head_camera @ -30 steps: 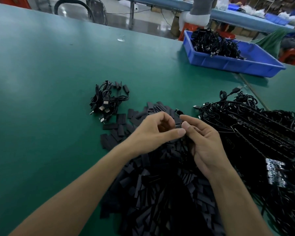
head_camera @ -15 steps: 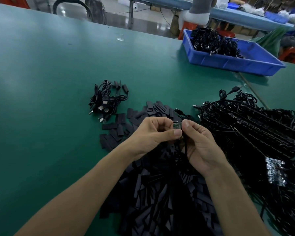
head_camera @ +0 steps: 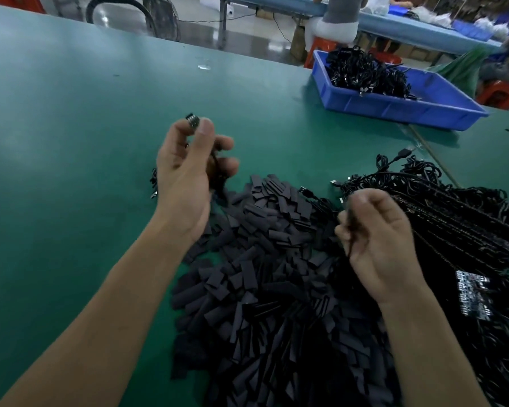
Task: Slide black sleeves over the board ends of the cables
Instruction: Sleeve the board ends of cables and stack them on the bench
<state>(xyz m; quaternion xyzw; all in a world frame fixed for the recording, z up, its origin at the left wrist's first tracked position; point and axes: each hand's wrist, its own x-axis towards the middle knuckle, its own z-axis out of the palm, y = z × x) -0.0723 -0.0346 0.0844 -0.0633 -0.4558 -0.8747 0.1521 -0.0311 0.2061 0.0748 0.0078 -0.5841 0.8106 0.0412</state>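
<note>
Roughly centred in the view, a heap of short black sleeves (head_camera: 265,259) lies on a green table (head_camera: 71,142) and spreads toward six o'clock. At ten o'clock from the heap, the person's left hand (head_camera: 188,174) is raised above the table, palm turned toward the camera. Its thumb and forefinger pinch a small dark ridged cable end (head_camera: 192,120) at the fingertips, and the other fingers curl loosely beside it. Blur hides whether a sleeve covers that end.

At three o'clock from the heap, the right hand (head_camera: 379,245) has its fingers curled and pinches a thin black cable (head_camera: 350,227) between thumb and forefinger. It is held just over the edge of a large tangle of black cables (head_camera: 453,218) that fills the right side of the table. Among those cables, at four o'clock, a strip of small circuit boards (head_camera: 472,295) shows pale markings.

At one o'clock, well apart from the hands, a blue bin (head_camera: 400,108) holds more coiled black cables. The two hands are apart, with the sleeve heap between them.
</note>
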